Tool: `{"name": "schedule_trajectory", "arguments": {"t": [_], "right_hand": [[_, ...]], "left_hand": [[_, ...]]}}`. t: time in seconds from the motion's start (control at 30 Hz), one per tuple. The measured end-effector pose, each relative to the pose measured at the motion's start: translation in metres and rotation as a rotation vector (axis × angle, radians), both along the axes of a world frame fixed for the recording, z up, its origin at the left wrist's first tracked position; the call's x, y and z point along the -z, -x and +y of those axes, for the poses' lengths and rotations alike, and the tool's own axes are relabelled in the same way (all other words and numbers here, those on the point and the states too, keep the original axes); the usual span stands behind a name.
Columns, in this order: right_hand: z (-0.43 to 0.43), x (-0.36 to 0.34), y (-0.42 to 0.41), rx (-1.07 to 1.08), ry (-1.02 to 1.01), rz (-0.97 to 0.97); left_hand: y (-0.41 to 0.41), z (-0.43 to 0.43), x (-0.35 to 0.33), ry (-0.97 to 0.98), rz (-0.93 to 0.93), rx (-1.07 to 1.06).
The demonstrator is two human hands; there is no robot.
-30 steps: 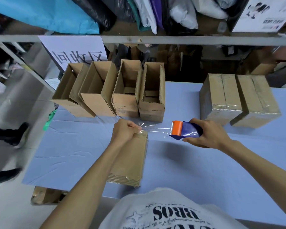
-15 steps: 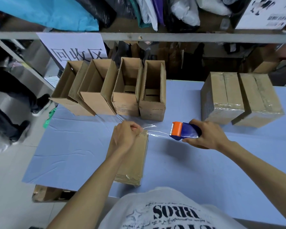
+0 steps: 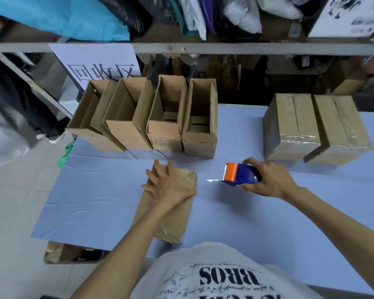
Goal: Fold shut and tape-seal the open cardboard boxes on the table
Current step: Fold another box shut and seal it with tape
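A closed cardboard box [image 3: 171,216] lies in front of me on the blue table [image 3: 268,234], with shiny tape along its top. My left hand [image 3: 168,186] presses flat on the far end of this box, fingers spread. To its right, my right hand [image 3: 266,180] grips a blue and orange tape dispenser [image 3: 240,174], held just off the box's right edge; a short loose end of tape hangs from it. Several open boxes [image 3: 166,119] stand in a row at the back left. Two taped boxes [image 3: 315,128] sit at the back right.
A metal shelf rail [image 3: 203,47] crosses above the table's far edge, with bags on the shelf and a white sign [image 3: 97,65] hanging at the left. A person's legs [image 3: 26,108] stand on the floor to the left. Another carton [image 3: 61,253] lies under the table's near-left corner.
The tape strand between box and dispenser has been cut. My left hand went from pinching the tape at the box's end to pressing flat on the box. The person at the left walked farther away.
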State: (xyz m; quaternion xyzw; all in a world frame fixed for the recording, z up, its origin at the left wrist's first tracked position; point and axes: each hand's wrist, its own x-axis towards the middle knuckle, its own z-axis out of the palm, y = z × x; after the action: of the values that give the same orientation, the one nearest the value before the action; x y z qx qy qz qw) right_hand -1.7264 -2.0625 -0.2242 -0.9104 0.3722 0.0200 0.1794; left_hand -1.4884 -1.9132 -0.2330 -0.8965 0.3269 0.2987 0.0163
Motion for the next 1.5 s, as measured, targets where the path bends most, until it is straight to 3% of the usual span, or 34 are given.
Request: {"name": "schedule_trajectory", "arguments": {"t": [0.07, 0.33, 0.57, 0.87, 1.0, 1.07, 1.13, 1.17, 1.27, 1.5], "right_hand": [[0.001, -0.003, 0.002, 0.0, -0.004, -0.025], [-0.01, -0.028, -0.003, -0.017, 0.049, -0.094], [-0.003, -0.029, -0.009, -0.086, 0.091, 0.006], [0.011, -0.038, -0.04, -0.14, 0.142, 0.078], [0.018, -0.044, -0.055, -0.12, 0.164, 0.067], [0.024, -0.044, -0.064, -0.101, 0.159, 0.049], [0.031, -0.045, -0.075, -0.092, 0.155, 0.025], [0.033, -0.046, -0.081, -0.086, 0.149, 0.014], [0.037, -0.05, -0.094, -0.059, 0.119, -0.007], [0.036, -0.05, -0.098, -0.073, 0.036, -0.044]], "left_hand": [[-0.004, 0.002, -0.006, 0.096, 0.005, -0.026], [-0.015, -0.006, -0.02, 0.366, 0.413, -0.175], [-0.015, -0.003, -0.007, 0.349, 0.596, -0.244], [-0.022, 0.011, -0.007, 0.46, 0.663, -0.254], [-0.023, 0.024, -0.015, 0.667, 0.528, -0.19], [-0.019, 0.029, -0.024, 0.796, 0.168, -0.001], [-0.007, 0.031, -0.027, 0.714, -0.184, 0.231], [-0.001, 0.031, -0.023, 0.625, -0.252, 0.29], [0.009, 0.033, -0.006, 0.396, -0.334, 0.319], [-0.002, 0.035, 0.011, 0.455, -0.464, 0.366]]}}
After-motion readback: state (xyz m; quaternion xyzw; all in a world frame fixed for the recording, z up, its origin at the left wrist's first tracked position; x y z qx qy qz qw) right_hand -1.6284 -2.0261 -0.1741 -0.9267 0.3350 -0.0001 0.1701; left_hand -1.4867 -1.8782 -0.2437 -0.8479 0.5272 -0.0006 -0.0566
